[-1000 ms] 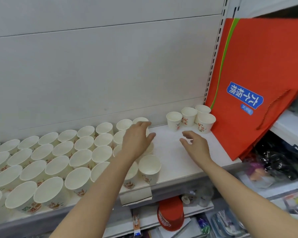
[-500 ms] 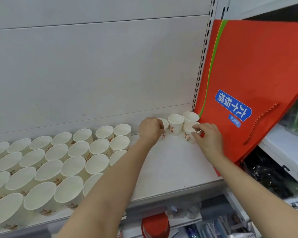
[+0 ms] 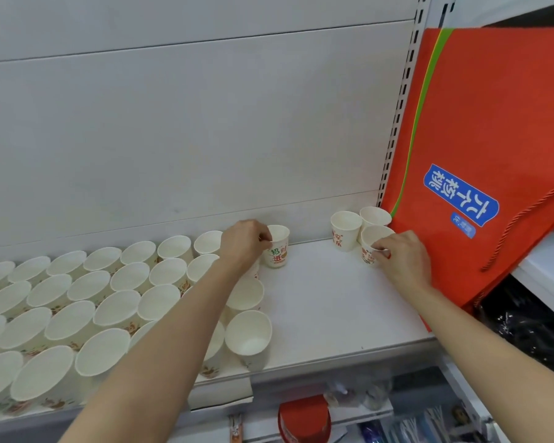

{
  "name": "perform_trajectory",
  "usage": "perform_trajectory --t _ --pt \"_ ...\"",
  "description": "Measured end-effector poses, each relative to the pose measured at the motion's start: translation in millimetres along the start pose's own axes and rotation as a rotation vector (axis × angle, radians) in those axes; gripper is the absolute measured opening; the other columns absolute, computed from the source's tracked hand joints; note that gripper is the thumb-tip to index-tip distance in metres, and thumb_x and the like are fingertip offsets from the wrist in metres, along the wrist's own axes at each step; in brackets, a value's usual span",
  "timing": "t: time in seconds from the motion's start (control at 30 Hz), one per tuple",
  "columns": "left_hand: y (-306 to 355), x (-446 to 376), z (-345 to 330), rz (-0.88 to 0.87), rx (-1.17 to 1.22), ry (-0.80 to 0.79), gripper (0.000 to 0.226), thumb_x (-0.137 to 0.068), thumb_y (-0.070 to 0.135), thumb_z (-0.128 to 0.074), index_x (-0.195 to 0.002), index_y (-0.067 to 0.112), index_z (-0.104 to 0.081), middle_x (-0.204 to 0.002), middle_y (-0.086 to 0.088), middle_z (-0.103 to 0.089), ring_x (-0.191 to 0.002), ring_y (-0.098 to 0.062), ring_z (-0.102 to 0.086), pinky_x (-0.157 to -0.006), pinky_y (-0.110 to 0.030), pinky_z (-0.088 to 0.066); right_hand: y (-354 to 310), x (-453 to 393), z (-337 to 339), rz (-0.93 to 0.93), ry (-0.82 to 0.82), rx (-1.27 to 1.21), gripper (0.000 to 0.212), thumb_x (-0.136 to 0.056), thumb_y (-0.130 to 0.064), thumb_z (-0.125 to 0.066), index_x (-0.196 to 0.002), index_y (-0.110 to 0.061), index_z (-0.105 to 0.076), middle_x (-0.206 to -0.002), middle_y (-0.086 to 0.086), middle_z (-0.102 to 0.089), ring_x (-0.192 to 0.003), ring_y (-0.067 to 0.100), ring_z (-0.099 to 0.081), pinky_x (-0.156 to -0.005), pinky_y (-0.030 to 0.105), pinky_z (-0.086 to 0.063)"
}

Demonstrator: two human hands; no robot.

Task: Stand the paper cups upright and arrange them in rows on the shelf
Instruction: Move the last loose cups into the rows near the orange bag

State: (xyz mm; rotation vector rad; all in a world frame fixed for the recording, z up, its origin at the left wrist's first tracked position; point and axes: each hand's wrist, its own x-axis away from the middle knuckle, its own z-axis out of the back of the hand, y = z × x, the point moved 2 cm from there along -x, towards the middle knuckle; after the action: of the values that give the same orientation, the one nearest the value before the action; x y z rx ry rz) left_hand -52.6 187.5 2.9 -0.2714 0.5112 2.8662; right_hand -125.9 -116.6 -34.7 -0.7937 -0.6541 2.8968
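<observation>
Several white paper cups (image 3: pixel 115 302) stand upright in rows on the left half of the white shelf (image 3: pixel 327 302). My left hand (image 3: pixel 243 244) pinches the rim of one printed cup (image 3: pixel 277 249) at the right end of the back row. My right hand (image 3: pixel 400 257) pinches the rim of another cup (image 3: pixel 373 243) in the far right corner. Two more upright cups (image 3: pixel 346 227) stand just behind it, against the back panel.
A large orange bag (image 3: pixel 480 139) with a blue label leans over the shelf's right end, right beside my right hand. A grey back panel (image 3: pixel 189 123) closes the rear. Lower shelves with packaged goods (image 3: pixel 301 417) lie below the front edge.
My left hand has drawn one cup leftward from the corner group to the end of the back row. My right hand stays on a corner cup. The camera has swung left.
</observation>
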Motion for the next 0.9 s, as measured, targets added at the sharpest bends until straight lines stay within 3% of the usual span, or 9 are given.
perform_trajectory --t 0.23,0.33,0.47,0.57,0.67,0.8,0.9 --pt "0.7 -0.1 -4.7 -0.038 -0.012 -0.013 0.016 -0.08 0.028 -0.071 -0.095 0.028 -0.074 -0.102 0.006 -0.069 -0.098 -0.018 -0.062 -0.075 -0.03 -0.046 -48.2 20.3 -6.2 0.169 0.021 -0.239 0.013 -0.067 -0.003 -0.081 -0.075 -0.011 -0.074 -0.074 0.001 -0.068 -0.082 0.029 -0.056 -0.069 0.038 -0.045" --pt "-3.8 2.6 -5.3 -0.031 0.049 -0.023 0.019 -0.078 0.029 -0.073 -0.097 0.029 -0.074 -0.103 0.005 -0.069 -0.1 -0.018 -0.061 -0.077 -0.032 -0.048 -71.0 32.8 -20.5 0.256 -0.015 -0.281 0.018 -0.068 -0.004 -0.081 -0.082 -0.014 -0.074 -0.077 -0.004 -0.067 -0.085 0.023 -0.055 -0.071 0.031 -0.044" --pt "-15.5 8.4 4.4 -0.074 0.033 0.097 0.031 -0.084 0.039 -0.069 -0.113 0.03 -0.069 -0.118 0.004 -0.067 -0.113 -0.02 -0.053 -0.091 -0.034 -0.04 -95.8 40.5 -33.9 0.332 -0.046 -0.347 0.019 -0.069 -0.006 -0.08 -0.083 -0.017 -0.074 -0.078 -0.007 -0.066 -0.083 0.021 -0.056 -0.067 0.031 -0.048" --pt "-28.9 20.4 4.4 -0.023 -0.131 0.03 0.047 -0.097 0.046 -0.045 -0.139 0.024 -0.047 -0.149 0.0 -0.042 -0.141 -0.023 -0.03 -0.108 -0.039 -0.025 -109.3 41.6 -41.4 0.335 -0.049 -0.36 0.018 -0.069 -0.007 -0.079 -0.083 -0.018 -0.075 -0.079 -0.005 -0.065 -0.084 0.021 -0.056 -0.064 0.034 -0.05" --pt "-39.8 26.9 -3.8 0.102 -0.2 -0.177 0.053 -0.101 0.049 -0.027 -0.149 0.026 -0.026 -0.16 -0.003 -0.018 -0.147 -0.028 -0.012 -0.116 -0.046 -0.011 -117.9 40.9 -48.5 0.321 -0.06 -0.362 0.018 -0.069 -0.007 -0.079 -0.082 -0.019 -0.075 -0.079 -0.003 -0.066 -0.084 0.023 -0.057 -0.064 0.037 -0.051" --pt "-36.1 25.5 -7.2 0.066 -0.194 -0.235 0.043 -0.1 0.045 -0.026 -0.137 0.027 -0.037 -0.15 0.0 -0.035 -0.138 -0.026 -0.028 -0.113 -0.051 -0.016 -127.7 38.8 -54.4 0.328 -0.097 -0.349 0.017 -0.07 -0.006 -0.078 -0.082 -0.019 -0.074 -0.079 -0.002 -0.065 -0.086 0.025 -0.058 -0.062 0.04 -0.052" --pt "-25.5 27.6 -2.2 0.016 -0.099 -0.094 0.04 -0.098 0.046 -0.037 -0.132 0.028 -0.049 -0.142 0.002 -0.047 -0.134 -0.023 -0.036 -0.112 -0.047 -0.019 -132.1 34.9 -58.4 0.32 -0.118 -0.36 0.016 -0.072 -0.006 -0.076 -0.082 -0.018 -0.074 -0.081 -0.001 -0.065 -0.09 0.025 -0.057 -0.065 0.041 -0.052"
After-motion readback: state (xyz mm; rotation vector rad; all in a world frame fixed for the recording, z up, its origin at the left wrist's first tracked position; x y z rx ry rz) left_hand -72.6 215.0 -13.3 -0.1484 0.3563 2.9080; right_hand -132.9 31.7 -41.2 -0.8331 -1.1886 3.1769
